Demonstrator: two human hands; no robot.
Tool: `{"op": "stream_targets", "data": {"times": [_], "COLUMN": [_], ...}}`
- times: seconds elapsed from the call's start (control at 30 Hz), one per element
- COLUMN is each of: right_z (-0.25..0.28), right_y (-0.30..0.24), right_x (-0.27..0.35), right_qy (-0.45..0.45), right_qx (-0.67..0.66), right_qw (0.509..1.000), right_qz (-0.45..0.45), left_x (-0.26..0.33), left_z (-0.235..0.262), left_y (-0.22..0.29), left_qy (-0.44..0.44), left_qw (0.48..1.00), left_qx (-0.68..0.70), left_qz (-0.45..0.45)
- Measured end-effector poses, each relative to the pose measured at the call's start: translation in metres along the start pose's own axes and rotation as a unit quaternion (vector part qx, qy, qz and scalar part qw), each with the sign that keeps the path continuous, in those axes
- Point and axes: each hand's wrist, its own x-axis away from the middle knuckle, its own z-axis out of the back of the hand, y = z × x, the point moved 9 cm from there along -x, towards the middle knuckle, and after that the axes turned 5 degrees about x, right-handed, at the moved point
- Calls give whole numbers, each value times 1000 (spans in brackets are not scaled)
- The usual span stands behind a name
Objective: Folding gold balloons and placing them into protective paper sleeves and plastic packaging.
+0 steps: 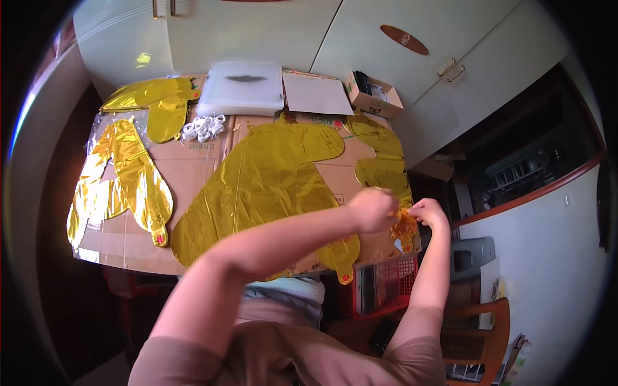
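At the right end of the table, my left hand [373,210] is closed in a loose fist, slightly blurred, against a small crumpled orange bundle [404,230]. My right hand [430,212] pinches the bundle's upper right side between thumb and fingertips. The exact kind of the bundle cannot be made out. Under my left forearm lies a large flat gold foil balloon [257,174], uninflated, with a red-marked tab near the front edge. Another gold foil balloon [381,157] lies just beyond my hands, partly covered by them.
Two more flat foil balloons, one shiny [138,186] and one behind it [164,116], lie at the left. White string coils [204,128], a translucent plastic case [241,90], a pale board [317,94] and a small open box [391,101] line the back. A red basket [400,283] stands below.
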Motion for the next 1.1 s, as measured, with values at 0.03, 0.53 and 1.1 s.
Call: {"op": "stream_targets", "data": {"times": [0.03, 0.53, 1.1], "right_z": [-11, 13, -3], "right_y": [-7, 43, 16], "right_x": [-8, 13, 24], "right_qy": [-8, 120, 46], "right_qx": [10, -174, -502], "right_qw": [1000, 974, 858], "right_qz": [19, 86, 104], "left_x": [-19, -85, -70], "left_z": [-20, -132, -82], "left_y": [-3, -60, -50], "left_qy": [-7, -88, -75], "left_qw": [999, 991, 966], "left_qx": [-33, -25, 232], "left_qz": [5, 102, 81]}}
